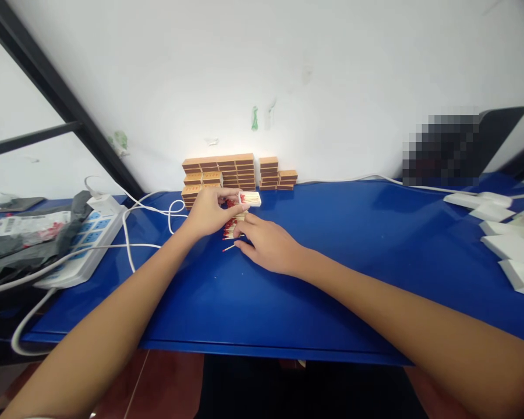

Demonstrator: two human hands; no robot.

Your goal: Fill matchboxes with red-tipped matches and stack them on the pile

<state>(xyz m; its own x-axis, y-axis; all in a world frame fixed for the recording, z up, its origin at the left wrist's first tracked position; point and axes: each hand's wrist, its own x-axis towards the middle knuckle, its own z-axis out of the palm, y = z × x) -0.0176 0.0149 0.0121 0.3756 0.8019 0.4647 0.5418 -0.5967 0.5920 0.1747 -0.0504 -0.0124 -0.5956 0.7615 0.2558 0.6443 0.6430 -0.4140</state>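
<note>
My left hand (212, 209) is closed around the left end of a small white matchbox tray (255, 201), held above the table with red-headed matches lying inside it. Beneath the tray is a pile of loose matches (230, 228) with red heads toward the left. My right hand (266, 241) lies at the right side of this pile, its fingers curled in on the matches. A single match (229, 248) sticks out to the left by the right thumb; whether the fingers pinch it or only touch it, I cannot tell.
Stacked matchboxes (238, 166) stand against the wall, beside a smaller stack (269, 173). White empty trays (513, 248) lie at the right. A power strip (89, 241) with white cables and dark plastic packages (21, 244) occupy the left of the blue table (332, 302).
</note>
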